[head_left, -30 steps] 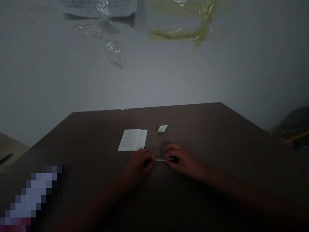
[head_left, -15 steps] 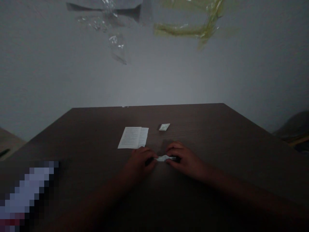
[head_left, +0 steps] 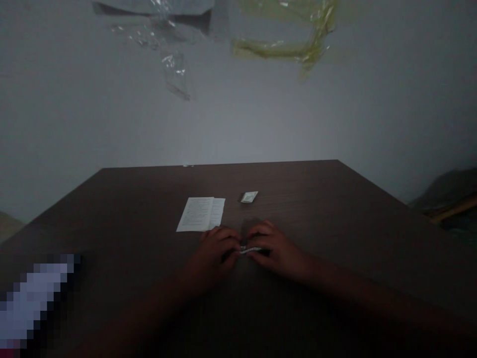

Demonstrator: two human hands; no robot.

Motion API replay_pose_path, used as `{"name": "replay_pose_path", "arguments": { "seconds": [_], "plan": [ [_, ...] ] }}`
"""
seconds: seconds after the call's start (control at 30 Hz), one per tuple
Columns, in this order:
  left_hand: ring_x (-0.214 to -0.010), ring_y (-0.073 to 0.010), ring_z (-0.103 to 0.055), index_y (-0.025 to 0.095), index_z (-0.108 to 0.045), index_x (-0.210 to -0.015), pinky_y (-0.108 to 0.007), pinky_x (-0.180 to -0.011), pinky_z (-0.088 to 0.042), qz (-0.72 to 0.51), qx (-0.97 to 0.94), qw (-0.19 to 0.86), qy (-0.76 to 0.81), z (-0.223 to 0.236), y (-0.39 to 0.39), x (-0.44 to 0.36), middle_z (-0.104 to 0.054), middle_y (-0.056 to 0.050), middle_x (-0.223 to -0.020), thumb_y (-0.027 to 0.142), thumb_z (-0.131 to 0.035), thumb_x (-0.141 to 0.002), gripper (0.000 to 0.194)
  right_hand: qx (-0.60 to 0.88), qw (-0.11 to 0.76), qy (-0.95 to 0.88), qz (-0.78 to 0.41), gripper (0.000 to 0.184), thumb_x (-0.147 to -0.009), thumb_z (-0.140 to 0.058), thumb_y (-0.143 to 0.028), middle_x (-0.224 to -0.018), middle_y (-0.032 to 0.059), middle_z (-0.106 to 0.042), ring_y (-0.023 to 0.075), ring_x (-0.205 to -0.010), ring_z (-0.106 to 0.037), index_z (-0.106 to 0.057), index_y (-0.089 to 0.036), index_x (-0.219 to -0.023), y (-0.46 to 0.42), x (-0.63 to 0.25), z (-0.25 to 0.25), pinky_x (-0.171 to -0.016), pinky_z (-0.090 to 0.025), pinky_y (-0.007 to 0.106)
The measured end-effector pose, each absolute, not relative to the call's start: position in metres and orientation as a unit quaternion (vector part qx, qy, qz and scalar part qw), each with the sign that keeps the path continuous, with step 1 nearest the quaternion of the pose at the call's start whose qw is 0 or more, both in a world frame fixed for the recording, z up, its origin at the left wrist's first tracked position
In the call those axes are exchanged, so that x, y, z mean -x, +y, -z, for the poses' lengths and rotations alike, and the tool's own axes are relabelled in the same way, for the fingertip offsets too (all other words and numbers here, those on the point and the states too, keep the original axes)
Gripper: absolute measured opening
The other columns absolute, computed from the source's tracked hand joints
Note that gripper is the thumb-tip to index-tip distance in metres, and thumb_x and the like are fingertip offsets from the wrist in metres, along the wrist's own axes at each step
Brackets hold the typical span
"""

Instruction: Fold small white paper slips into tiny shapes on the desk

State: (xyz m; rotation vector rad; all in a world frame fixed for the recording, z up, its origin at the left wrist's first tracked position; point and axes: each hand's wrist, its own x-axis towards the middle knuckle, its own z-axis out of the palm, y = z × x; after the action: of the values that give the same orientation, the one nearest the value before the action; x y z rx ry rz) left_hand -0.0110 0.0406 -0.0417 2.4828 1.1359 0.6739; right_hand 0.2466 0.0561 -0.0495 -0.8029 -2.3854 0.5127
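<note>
Table (head_left: 298, 189) before wall (head_left: 261, 114)
On it, 2 overlapping sheets (head_left: 197, 214) left of a folded paper (head_left: 249, 197); nearer, a strip (head_left: 244, 250) between left hand (head_left: 218, 248) and right hand (head_left: 276, 248).

One head-worn camera looks forward and down from above the tabletop (head_left: 290, 184)

- And there's open table (head_left: 316, 199) right of the folded paper (head_left: 249, 197)
- Sheets (head_left: 197, 214) block the way just beyond the left hand (head_left: 219, 248)
- A gap runs between sheets and folded paper
- Wall (head_left: 261, 114) shuts off the far side
</note>
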Motion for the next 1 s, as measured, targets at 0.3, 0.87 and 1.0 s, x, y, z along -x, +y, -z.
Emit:
{"name": "replay_pose_path", "arguments": {
  "seconds": [0.3, 0.87, 1.0],
  "plan": [
    [-0.122, -0.0299, -0.071, 0.024, -0.073, -0.097, -0.047, -0.106, -0.055, -0.250, -0.846, 0.170, 0.439, 0.0430, 0.0416, 0.0131, -0.078, -0.005, -0.128, 0.005, -0.075, -0.089, 0.021, 0.306, 0.281, -0.887, -0.200, 0.009, -0.102, -0.079, -0.020, -0.123, 0.0092, -0.076, 0.0286, -0.121, -0.068, -0.081, -0.023, -0.110, 0.0541, -0.2467, 0.0498, -0.106, -0.054, 0.049],
    [-0.124, -0.0332, -0.069, 0.029, -0.080, -0.108, -0.054, -0.108, -0.050, -0.240, -0.858, 0.080, 0.448, 0.0471, 0.0376, 0.0099, -0.081, -0.006, -0.129, 0.010, -0.078, -0.090, 0.027, 0.309, 0.294, -0.881, -0.205, 0.011, -0.101, -0.079, -0.019, -0.120, 0.0071, -0.078, 0.0265, -0.117, -0.069, -0.082, -0.025, -0.110, 0.0542, -0.2441, 0.0508, -0.108, -0.053, 0.049],
    [-0.124, -0.0337, -0.069, 0.028, -0.078, -0.106, -0.054, -0.109, -0.051, -0.252, -0.848, 0.084, 0.459, 0.0468, 0.0382, 0.0101, -0.081, -0.006, -0.129, 0.010, -0.079, -0.088, 0.025, 0.317, 0.295, -0.876, -0.213, 0.012, -0.100, -0.080, -0.017, -0.120, 0.0075, -0.077, 0.0269, -0.118, -0.069, -0.082, -0.024, -0.110, 0.0543, -0.2437, 0.0508, -0.106, -0.054, 0.047]
  ]
}}
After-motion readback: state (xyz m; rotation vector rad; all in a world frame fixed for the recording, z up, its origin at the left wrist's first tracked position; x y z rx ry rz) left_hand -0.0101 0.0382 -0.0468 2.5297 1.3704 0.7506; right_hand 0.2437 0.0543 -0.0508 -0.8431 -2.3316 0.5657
